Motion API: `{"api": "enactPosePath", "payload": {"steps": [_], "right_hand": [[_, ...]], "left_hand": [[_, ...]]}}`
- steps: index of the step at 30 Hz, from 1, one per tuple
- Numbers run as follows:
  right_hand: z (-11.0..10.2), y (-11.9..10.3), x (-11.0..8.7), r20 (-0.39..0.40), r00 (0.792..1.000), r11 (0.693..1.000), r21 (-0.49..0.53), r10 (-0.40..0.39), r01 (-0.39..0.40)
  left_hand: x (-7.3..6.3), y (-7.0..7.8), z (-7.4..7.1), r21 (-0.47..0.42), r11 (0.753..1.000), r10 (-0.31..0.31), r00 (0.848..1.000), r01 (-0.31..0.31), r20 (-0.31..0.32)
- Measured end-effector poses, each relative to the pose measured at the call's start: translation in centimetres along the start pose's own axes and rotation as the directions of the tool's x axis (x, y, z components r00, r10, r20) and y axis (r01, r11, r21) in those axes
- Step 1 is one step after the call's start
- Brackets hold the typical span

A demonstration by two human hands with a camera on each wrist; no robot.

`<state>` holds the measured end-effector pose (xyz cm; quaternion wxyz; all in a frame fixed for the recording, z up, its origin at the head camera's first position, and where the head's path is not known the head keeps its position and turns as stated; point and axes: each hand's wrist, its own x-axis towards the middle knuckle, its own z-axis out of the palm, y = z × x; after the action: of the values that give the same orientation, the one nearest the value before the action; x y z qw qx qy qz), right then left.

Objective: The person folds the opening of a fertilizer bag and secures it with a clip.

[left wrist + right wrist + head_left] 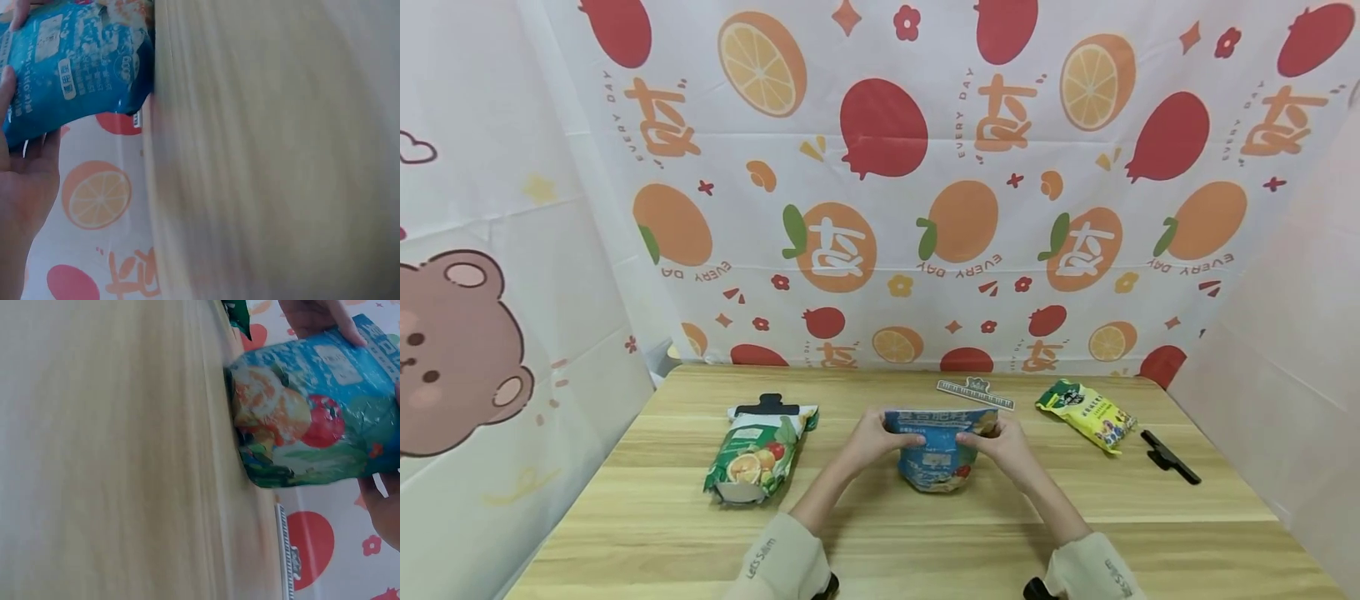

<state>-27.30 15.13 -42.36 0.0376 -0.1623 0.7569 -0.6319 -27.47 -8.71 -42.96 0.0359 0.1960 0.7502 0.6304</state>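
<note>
A blue printed bag (934, 454) with fruit pictures on its front stands upright on the wooden table, its upper edge pulled fairly straight. On its left side, my left hand (874, 443) grips the upper part with the thumb across the front. My right hand (1007, 448) holds the upper right side the same way, and its other fingers are behind the bag. Seen from the left wrist, the blue bag (78, 69) has its base at the tabletop. The right wrist view has the bag's fruit print (300, 415) toward the camera.
To the left lies a green and white bag (756, 458) with a black clip (769, 405) across its top. A pale sealing clip (976, 392) rests behind the blue bag. On the right are a yellow bag (1088, 412) and another black clip (1170, 457). A fruit-patterned curtain (887, 250) hangs behind the table.
</note>
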Motion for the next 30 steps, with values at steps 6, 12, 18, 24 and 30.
{"api": "enactPosePath", "payload": {"steps": [6,12,18,24,30], "right_hand": [[0.8,0.2,0.4,-0.104,0.994,0.999,-0.018,-0.043,0.041],[1.2,0.2,0.7,-0.129,0.989,0.997,-0.034,-0.076,0.072],[1.4,0.0,0.6,-0.134,0.986,0.995,-0.034,-0.1,0.096],[1.2,0.2,0.4,-0.089,0.993,0.997,0.015,-0.072,0.074],[1.2,0.4,0.4,-0.046,0.995,0.995,0.037,-0.091,0.093]], "left_hand": [[0.1,-0.2,0.3,-0.007,0.999,0.039,0.997,-0.04,-0.065],[0.2,-0.3,0.3,0.038,0.997,0.066,0.995,-0.063,-0.08],[0.2,-0.2,0.3,0.048,0.996,0.074,0.995,-0.07,-0.071],[-0.1,0.2,0.2,0.018,1.0,0.024,0.998,-0.023,-0.065],[-0.4,1.4,0.6,0.003,0.999,0.038,0.998,-0.038,-0.053]]}}
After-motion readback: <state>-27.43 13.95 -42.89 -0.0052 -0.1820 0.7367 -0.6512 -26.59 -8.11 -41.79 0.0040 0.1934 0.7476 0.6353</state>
